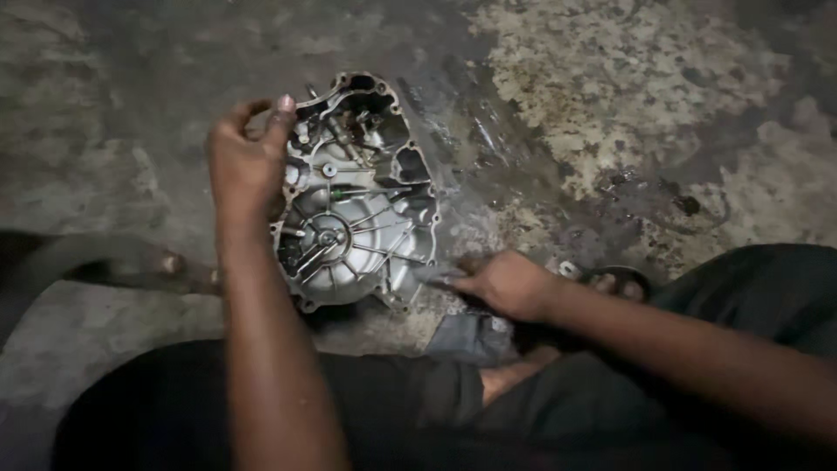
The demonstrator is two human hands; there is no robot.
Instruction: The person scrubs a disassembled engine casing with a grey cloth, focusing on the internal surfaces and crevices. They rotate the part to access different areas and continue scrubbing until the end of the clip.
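Observation:
A grey metal engine cover (362,196) with inner ribs and small shafts stands tilted on the stained concrete floor, its open inside facing me. My left hand (248,161) grips its upper left rim, thumb hooked over the edge. My right hand (501,283) is at the cover's lower right corner, fingertips touching the rim; whether it pinches a small tool or part is too dark to tell.
The stained, oily concrete floor (610,113) spreads all around. My dark-clothed legs (418,410) fill the bottom of the view. A foot in a sandal (615,283) rests right of my right hand. A dark shape (52,257) lies at far left.

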